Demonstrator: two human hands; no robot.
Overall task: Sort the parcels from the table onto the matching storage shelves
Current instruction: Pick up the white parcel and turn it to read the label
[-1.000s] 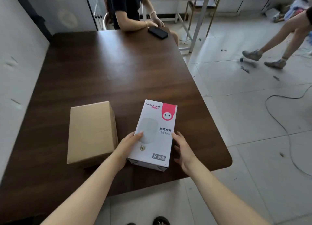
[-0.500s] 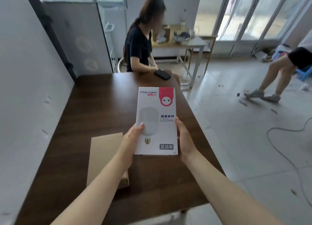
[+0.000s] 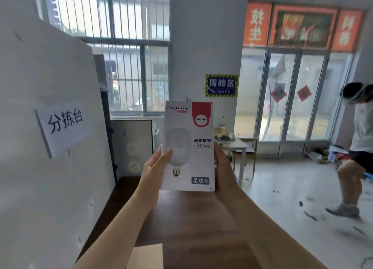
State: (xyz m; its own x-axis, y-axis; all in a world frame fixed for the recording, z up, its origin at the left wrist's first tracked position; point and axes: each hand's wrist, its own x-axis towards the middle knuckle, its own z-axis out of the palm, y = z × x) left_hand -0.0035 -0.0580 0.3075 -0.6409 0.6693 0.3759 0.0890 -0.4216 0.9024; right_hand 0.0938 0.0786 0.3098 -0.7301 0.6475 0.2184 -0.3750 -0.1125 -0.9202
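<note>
You hold the white cardboard LED bulb box with the red tab (image 3: 188, 145) upright in the air above the dark brown wooden table (image 3: 187, 218), your left hand (image 3: 156, 168) closed on its left edge and your right hand (image 3: 223, 168) closed on its right edge; a plain brown cardboard parcel (image 3: 146, 256) lies on the table below

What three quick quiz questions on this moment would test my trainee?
1. True or false: the LED bulb box is lying flat on the table.
2. Which hands hold the box? A) left only B) right only C) both
3. Fill in: the plain parcel at the bottom edge is a ____ box.

Key: 1 false, it is held upright above the table. 2 C, left hand and right hand. 3 cardboard.
</note>
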